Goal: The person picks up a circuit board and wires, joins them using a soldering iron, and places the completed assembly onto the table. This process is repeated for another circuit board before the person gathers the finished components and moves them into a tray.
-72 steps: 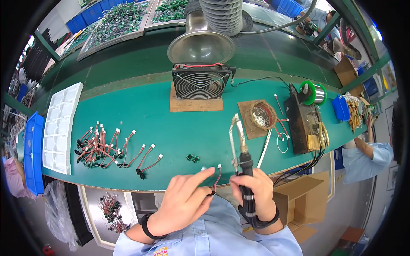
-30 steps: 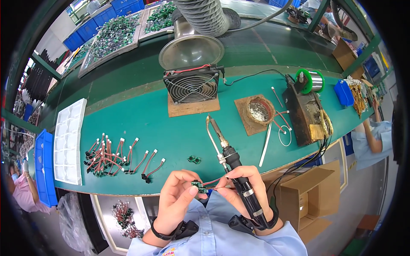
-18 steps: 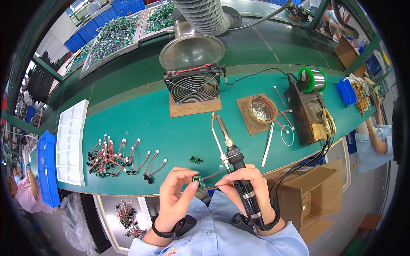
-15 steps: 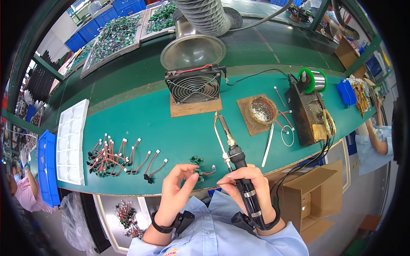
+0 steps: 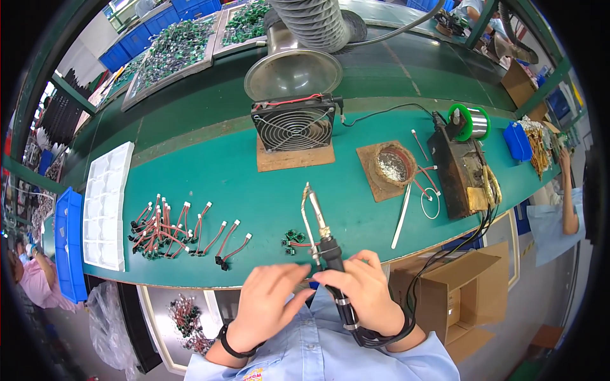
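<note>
My right hand (image 5: 365,292) is wrapped around a black soldering iron (image 5: 331,253), with a thin metal feed tube beside its barrel. The iron's tip points up and slightly left, above the green mat. Close by on the left, my left hand (image 5: 270,301) has its fingers stretched toward the iron's handle and its thumb apart; nothing shows in its grasp. Beyond the hands lie small green circuit boards (image 5: 293,239), with a short red-brown cable (image 5: 309,244) beside them, partly behind the iron.
Wired connectors (image 5: 166,230) lie at left, near a white tray (image 5: 105,209) and blue bin (image 5: 69,244). A fan (image 5: 295,129) stands ahead under an exhaust hood (image 5: 293,73). At right are a solder pot (image 5: 392,166), tweezers (image 5: 401,219), a soldering station (image 5: 454,171) and a solder spool (image 5: 471,122).
My left hand has released the small board and drawn back toward me, opening. The soldering iron and right hand have moved left and toward me.
</note>
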`<action>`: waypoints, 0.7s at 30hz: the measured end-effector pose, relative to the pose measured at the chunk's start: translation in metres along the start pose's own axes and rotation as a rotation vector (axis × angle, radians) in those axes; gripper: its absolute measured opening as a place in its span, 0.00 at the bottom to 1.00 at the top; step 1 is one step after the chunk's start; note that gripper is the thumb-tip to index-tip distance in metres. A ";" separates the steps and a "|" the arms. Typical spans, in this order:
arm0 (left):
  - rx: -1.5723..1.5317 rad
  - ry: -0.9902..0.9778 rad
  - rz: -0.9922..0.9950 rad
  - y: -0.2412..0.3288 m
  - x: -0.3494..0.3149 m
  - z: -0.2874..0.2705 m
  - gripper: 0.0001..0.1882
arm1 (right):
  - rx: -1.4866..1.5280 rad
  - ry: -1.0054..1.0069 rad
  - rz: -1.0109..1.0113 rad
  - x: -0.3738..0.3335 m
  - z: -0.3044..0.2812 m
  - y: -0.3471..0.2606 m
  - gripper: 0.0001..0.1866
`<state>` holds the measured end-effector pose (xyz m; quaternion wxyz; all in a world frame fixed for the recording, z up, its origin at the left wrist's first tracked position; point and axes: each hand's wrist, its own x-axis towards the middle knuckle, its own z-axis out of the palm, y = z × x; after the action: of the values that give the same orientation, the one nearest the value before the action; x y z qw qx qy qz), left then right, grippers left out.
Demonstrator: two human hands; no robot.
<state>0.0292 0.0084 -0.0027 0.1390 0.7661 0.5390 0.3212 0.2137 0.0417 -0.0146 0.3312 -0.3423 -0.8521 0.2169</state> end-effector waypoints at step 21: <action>-0.281 0.013 0.021 -0.001 -0.007 0.009 0.07 | 0.342 0.214 0.010 -0.008 0.008 -0.001 0.18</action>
<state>0.0327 0.0032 -0.0120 0.2379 0.7425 0.4817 0.4001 0.2116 0.0344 -0.0231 0.4720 -0.3062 -0.7613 0.3223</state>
